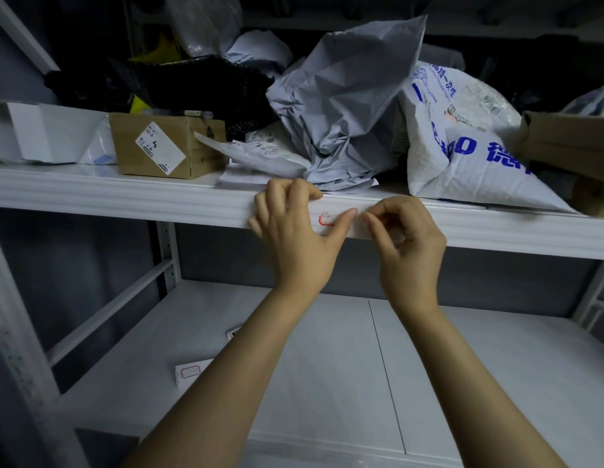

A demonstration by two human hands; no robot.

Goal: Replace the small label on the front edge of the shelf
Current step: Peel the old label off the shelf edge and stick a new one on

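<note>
A small white label (pixel 327 219) with a red border is stuck on the front edge of the white shelf (pixel 125 197); only its left part shows between my hands. My left hand (pixel 294 234) has its fingers curled over the top of the shelf edge, and its thumb lies across the label's lower right. My right hand (pixel 407 238) is just right of the label, fingers curled, with thumb and forefinger tips pinching at the label's right end. Whether that end has lifted off the shelf is hidden by the fingertips.
Parcels crowd the shelf above: a cardboard box (pixel 165 148), a grey crumpled mailer bag (pixel 344 106), a white bag with blue print (pixel 469 146), a brown box (pixel 571 143). On the lower shelf (pixel 327 383) lie a sheet of red-bordered labels (pixel 192 371) and a small card (pixel 234 332).
</note>
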